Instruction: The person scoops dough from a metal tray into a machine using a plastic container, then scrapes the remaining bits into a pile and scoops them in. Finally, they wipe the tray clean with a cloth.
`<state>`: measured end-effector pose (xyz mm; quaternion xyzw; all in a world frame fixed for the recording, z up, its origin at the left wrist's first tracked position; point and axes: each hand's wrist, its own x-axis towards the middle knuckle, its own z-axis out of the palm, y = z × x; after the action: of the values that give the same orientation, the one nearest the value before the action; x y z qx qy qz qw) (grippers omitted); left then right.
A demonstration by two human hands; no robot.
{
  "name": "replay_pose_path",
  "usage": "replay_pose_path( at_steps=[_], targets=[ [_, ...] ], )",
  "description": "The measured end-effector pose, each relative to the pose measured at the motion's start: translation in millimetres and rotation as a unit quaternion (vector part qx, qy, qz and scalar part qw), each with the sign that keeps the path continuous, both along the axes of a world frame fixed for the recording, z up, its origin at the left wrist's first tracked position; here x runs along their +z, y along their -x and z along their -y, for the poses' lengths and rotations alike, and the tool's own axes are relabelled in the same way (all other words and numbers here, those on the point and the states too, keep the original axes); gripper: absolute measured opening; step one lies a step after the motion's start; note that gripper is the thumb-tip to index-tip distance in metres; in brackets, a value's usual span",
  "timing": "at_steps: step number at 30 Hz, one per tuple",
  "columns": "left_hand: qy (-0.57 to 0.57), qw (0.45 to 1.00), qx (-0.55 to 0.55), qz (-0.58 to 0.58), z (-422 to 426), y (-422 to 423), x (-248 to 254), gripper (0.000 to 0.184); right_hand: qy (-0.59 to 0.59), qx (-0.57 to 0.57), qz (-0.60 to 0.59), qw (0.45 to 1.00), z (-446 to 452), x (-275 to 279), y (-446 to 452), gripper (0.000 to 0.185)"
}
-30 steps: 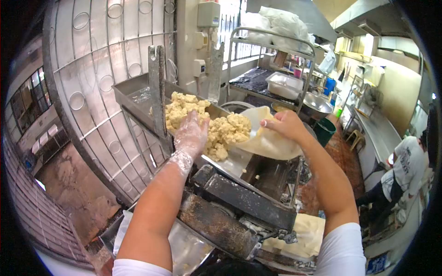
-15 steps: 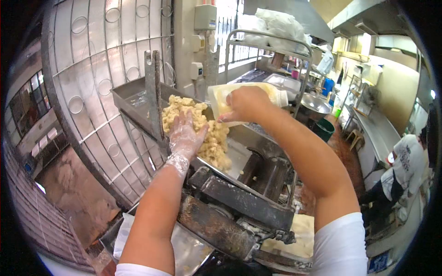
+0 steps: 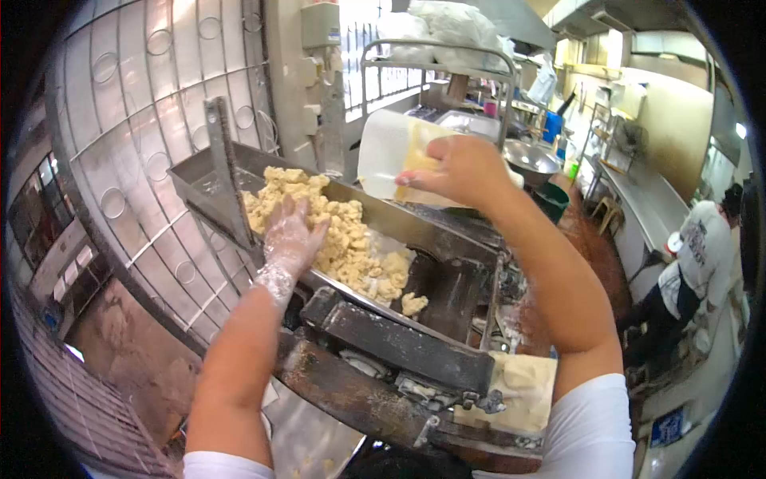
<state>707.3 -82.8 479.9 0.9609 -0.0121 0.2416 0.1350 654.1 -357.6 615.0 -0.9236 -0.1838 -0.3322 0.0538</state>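
Crumbly pale-yellow dough (image 3: 347,231) lies heaped in a long metal trough (image 3: 191,172), with loose lumps toward the dark rollers (image 3: 455,295). My left hand (image 3: 289,235), dusted with flour, rests on the near side of the heap with its fingers stretched out. Above the trough's far edge, my right hand (image 3: 459,168) grips a cut-open plastic jug (image 3: 387,148), whitish with a yellowish part. Its wide open end faces left, and I see no dough in it. My fingers and wrist partly cover the jug.
A pale dough sheet (image 3: 511,387) lies below the machine at right. Behind stands a metal rack (image 3: 439,49) with white plastic bags. A metal bowl (image 3: 531,160) and a green bucket (image 3: 550,199) are farther right. A co-worker (image 3: 694,263) stands by the long counter (image 3: 638,207).
The jug has tilted and its open end shows more. Dough has spread down the trough toward the rollers. My left hand stays on the heap; the whole view has shifted a little.
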Motion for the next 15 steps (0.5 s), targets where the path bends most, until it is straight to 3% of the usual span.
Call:
replay_pose_path(
  at_steps=[1, 3, 4, 7, 8, 11, 14, 15],
  targets=[
    [-0.006, 1.000, -0.006, -0.005, 7.2, 4.8, 0.0, 0.066, -0.006, -0.006, -0.005, 1.000, 17.1, -3.0, 12.1, 0.064],
    [-0.111, 0.979, -0.159, 0.062, 20.4, 24.9, 13.7, 0.075, -0.052, -0.021, 0.011, 0.998, 53.9, -13.1, 38.4, 0.060],
    [-0.108, 0.956, -0.274, -0.017, 35.7, 34.3, 24.4, 0.083, -0.094, -0.025, -0.007, 0.995, 72.1, -18.7, 56.1, 0.060],
    [-0.255, 0.855, -0.394, -0.218, 103.2, 52.9, 25.2, 0.084, -0.214, -0.008, -0.021, 0.977, 130.6, -59.3, 85.6, 0.053],
    [-0.259, 0.838, -0.390, -0.279, 124.6, 55.9, 22.3, 0.080, -0.258, -0.012, -0.023, 0.966, 147.2, -75.5, 94.7, 0.051],
    [-0.374, 0.785, -0.389, -0.306, 172.5, 44.6, -7.0, 0.067, -0.339, -0.035, -0.010, 0.940, 185.0, -113.9, 122.6, 0.049],
    [-0.400, 0.769, -0.379, -0.324, 184.3, 12.4, -56.1, 0.061, -0.423, -0.048, -0.031, 0.905, 212.9, -151.0, 142.3, 0.051],
    [-0.388, 0.790, -0.378, -0.286, 179.3, 6.3, -66.8, 0.057, -0.444, -0.052, -0.016, 0.895, 220.2, -164.0, 145.3, 0.052]
  ],
)
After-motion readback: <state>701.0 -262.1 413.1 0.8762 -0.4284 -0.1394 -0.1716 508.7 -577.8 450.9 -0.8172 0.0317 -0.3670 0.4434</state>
